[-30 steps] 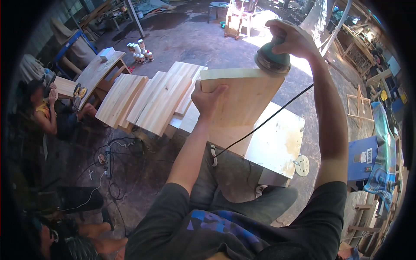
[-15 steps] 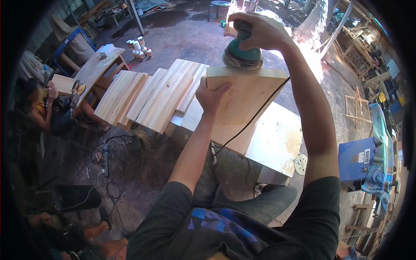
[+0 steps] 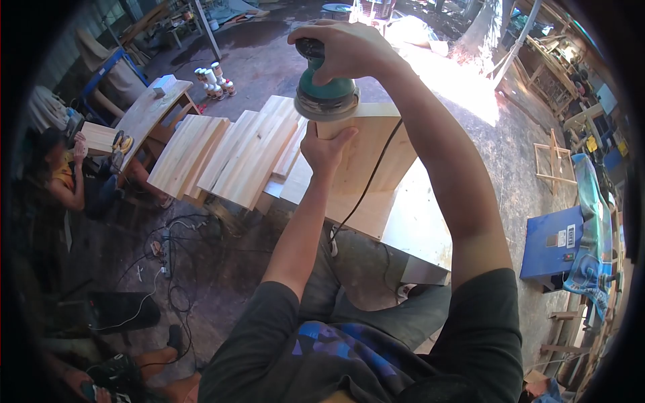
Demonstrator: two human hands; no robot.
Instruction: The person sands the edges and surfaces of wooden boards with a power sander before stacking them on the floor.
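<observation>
My right hand point(image 3: 353, 48) is closed over the top of a green orbital sander point(image 3: 328, 91). The sander's round pad rests on the upper edge of a pale wooden board point(image 3: 379, 151), near its left corner. The board stands on edge on the worktable in front of me. My left hand point(image 3: 324, 149) grips the board's left side just below the sander, thumb across its face. A dark power cord point(image 3: 371, 176) hangs from near my right forearm down in front of the board.
Stacked wooden panels point(image 3: 250, 156) lie to the left of the board. A white-topped worktable point(image 3: 422, 218) is under it. Cables and a power strip point(image 3: 167, 252) lie on the floor at left. One person point(image 3: 67, 168) sits at far left; a blue box point(image 3: 552, 243) stands at right.
My right hand has slid the sander leftward along the board's top edge, from near its middle to the left corner. My left hand stays on the board's left side.
</observation>
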